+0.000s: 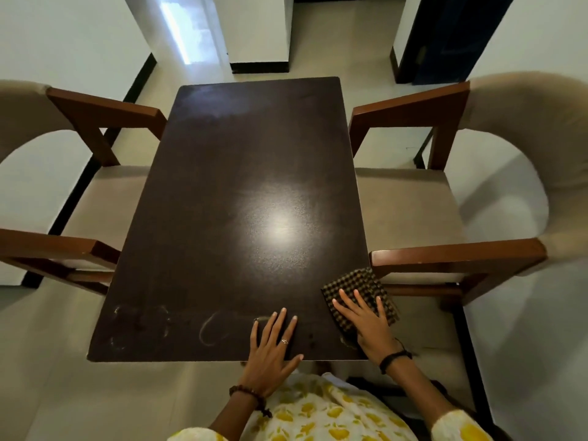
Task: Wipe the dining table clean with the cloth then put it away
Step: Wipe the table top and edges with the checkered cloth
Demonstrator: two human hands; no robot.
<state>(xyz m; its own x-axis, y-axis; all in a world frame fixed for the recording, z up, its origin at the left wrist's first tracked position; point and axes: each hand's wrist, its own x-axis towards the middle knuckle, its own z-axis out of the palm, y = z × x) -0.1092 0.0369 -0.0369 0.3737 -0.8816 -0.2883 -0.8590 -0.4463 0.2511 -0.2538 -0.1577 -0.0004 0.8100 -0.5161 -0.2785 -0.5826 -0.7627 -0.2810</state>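
The dark brown dining table (241, 173) fills the middle of the head view. A dark checked cloth (358, 283) lies flat at its near right corner, partly over the edge. My right hand (366, 323) presses on the cloth with straight, spread fingers. My left hand (273, 351) lies flat on the bare tabletop near the front edge, fingers straight. Pale ring-shaped smudges (143, 324) mark the near left part of the table.
A wooden armchair with beige cushions (95, 198) stands tight against the table's left side, and another armchair (445, 205) against the right. Beyond the far edge are tiled floor (343, 58), white walls and a dark doorway (445, 36).
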